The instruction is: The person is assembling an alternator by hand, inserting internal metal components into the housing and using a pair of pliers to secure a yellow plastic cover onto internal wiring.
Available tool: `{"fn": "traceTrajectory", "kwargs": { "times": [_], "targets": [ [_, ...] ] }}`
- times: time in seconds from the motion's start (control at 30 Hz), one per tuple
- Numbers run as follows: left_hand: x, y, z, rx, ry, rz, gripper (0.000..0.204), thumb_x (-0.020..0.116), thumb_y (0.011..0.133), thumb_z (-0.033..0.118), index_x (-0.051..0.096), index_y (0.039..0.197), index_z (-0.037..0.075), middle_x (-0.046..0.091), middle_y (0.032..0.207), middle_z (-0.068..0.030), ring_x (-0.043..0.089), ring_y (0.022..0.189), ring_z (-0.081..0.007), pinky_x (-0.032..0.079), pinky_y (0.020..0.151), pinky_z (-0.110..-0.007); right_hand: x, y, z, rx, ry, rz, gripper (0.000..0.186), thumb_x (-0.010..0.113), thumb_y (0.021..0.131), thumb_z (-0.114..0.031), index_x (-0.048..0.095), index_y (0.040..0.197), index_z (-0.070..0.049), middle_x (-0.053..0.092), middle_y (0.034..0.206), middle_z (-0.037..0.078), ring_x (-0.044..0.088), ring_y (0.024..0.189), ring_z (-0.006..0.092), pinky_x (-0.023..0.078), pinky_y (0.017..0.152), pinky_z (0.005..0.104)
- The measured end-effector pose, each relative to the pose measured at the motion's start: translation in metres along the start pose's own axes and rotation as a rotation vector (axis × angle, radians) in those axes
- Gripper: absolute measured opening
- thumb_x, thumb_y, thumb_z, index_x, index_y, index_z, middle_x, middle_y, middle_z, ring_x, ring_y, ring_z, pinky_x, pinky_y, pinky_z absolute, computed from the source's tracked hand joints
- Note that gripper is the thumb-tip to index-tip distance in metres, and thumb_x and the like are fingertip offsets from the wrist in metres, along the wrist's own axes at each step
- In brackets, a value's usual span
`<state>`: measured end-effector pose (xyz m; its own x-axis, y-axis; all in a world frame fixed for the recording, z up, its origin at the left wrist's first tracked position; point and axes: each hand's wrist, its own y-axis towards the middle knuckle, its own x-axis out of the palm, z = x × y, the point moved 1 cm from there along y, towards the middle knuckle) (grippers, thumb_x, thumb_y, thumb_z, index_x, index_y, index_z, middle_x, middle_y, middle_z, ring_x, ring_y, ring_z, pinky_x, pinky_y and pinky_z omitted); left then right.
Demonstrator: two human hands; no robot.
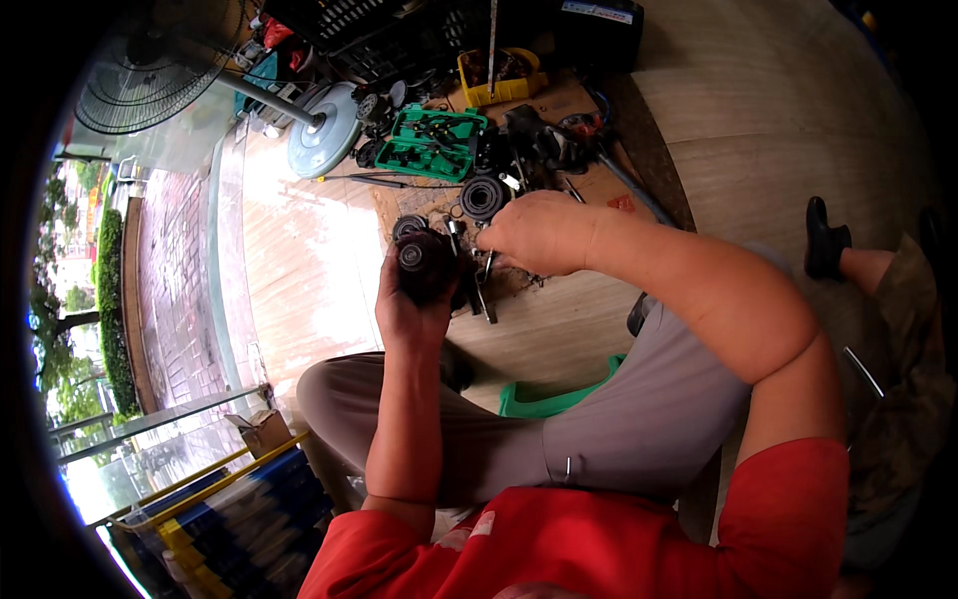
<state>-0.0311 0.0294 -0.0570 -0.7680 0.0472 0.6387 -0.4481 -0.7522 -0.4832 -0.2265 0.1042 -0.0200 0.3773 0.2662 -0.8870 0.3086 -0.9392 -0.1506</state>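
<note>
A dark round part (426, 264) sits in the curled left hand (412, 315) by the cardboard's (611, 190) near edge; right hand (540, 233) bent, grip unclear.

The bare left forearm (404, 429) rises almost straight up from the lower part of the view, its wrist nearly in line, to the left hand (417, 321), which is cupped with its fingers mostly hidden. The bare right upper arm (795, 404) meets a sharply bent elbow, and the bare right forearm (689, 270) reaches leftward to the right hand (539, 232), back uppermost, fingers curled, tips partly hidden.
</note>
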Motion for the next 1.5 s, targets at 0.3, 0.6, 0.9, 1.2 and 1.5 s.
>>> {"fn": "traceTrajectory", "kwargs": {
  "times": [0.3, 0.6, 0.9, 1.2, 1.5],
  "targets": [
    [-0.002, 0.000, -0.001, -0.012, -0.010, -0.008, 0.035, 0.042, 0.099, 0.030, 0.053, 0.120, 0.004, 0.061, 0.115, -0.0152, 0.059, 0.107, -0.0325, 0.047, 0.095, -0.055, 0.006, 0.004, -0.005, -0.028, -0.051, -0.004, 0.011, 0.058, 0.086, -0.017, 0.066, 0.090, -0.012, 0.068, 0.083, 0.012, 0.067, 0.084, 0.0318, 0.053, 0.073, 0.0444],
    [-0.005, 0.002, -0.001, -0.007, -0.025, 0.041, 0.036, 0.041, 0.099, 0.032, 0.056, 0.119, 0.006, 0.061, 0.116, -0.0163, 0.058, 0.109, -0.0349, 0.046, 0.095, -0.057, 0.000, 0.004, -0.010, 0.048, -0.085, -0.036, 0.014, 0.057, 0.080, -0.007, 0.066, 0.090, -0.012, 0.068, 0.084, 0.013, 0.068, 0.085, 0.0315, 0.053, 0.073, 0.0434],
    [0.003, -0.002, 0.004, 0.002, -0.012, 0.082, 0.037, 0.040, 0.099, 0.033, 0.056, 0.120, 0.007, 0.061, 0.116, -0.0156, 0.059, 0.107, -0.0342, 0.046, 0.095, -0.055, -0.003, -0.001, -0.007, 0.038, -0.041, 0.001, 0.018, 0.055, 0.079, -0.003, 0.062, 0.094, -0.008, 0.067, 0.084, 0.015, 0.067, 0.086, 0.0333, 0.053, 0.075, 0.0442],
    [-0.002, 0.002, 0.001, -0.002, 0.001, 0.054, 0.035, 0.040, 0.099, 0.032, 0.058, 0.117, 0.007, 0.063, 0.113, -0.0146, 0.060, 0.105, -0.0337, 0.046, 0.094, -0.055, -0.005, -0.002, -0.006, 0.080, -0.053, 0.010, 0.016, 0.055, 0.079, -0.004, 0.062, 0.092, -0.009, 0.067, 0.083, 0.016, 0.067, 0.084, 0.0334, 0.054, 0.072, 0.0447],
    [-0.002, 0.002, 0.002, -0.011, -0.027, 0.002, 0.034, 0.042, 0.098, 0.032, 0.059, 0.116, 0.007, 0.063, 0.111, -0.0141, 0.060, 0.105, -0.0323, 0.047, 0.094, -0.054, -0.009, -0.004, -0.009, 0.052, -0.047, 0.005, 0.017, 0.055, 0.080, -0.004, 0.064, 0.094, -0.011, 0.068, 0.085, 0.014, 0.067, 0.087, 0.0324, 0.054, 0.073, 0.0439]
  ]
}}
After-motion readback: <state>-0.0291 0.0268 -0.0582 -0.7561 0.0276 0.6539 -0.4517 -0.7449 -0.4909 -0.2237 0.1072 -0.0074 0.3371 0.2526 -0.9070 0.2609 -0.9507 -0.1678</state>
